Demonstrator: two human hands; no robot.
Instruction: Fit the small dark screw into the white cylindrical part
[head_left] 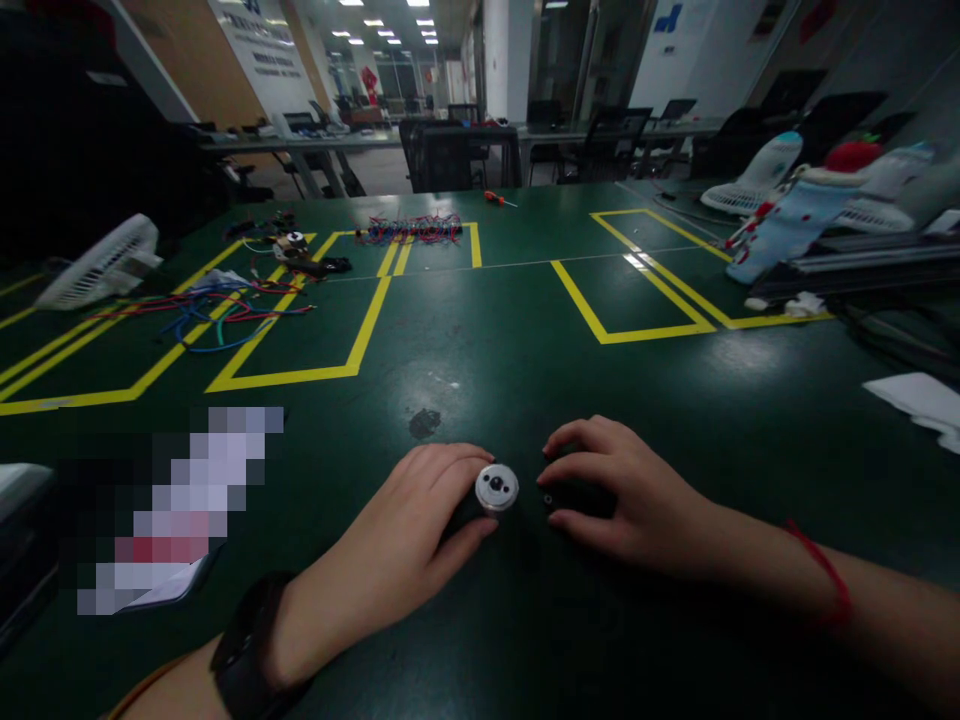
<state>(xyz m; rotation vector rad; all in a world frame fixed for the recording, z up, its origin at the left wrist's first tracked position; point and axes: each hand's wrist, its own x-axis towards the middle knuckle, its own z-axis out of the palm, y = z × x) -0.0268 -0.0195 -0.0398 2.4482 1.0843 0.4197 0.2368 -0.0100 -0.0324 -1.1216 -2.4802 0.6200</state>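
A round silver metal part (496,487) with dark holes in its top face stands near the front middle of the green table. My left hand (431,510) is wrapped round its left side, thumb in front and fingers behind. To the right, my right hand (611,490) curves with its thumb and fingers apart. Beside its fingertips is a tiny dark ring-like piece (548,499); whether the fingers touch it is hard to tell. A gap separates the two hands.
The green table (465,350) carries yellow tape outlines. Coloured wires (225,310), a wire bundle (412,230) and a white fan (105,265) lie left and back. An orange screwdriver (495,198) is far back. A light-blue cup-shaped object (784,225) stands right.
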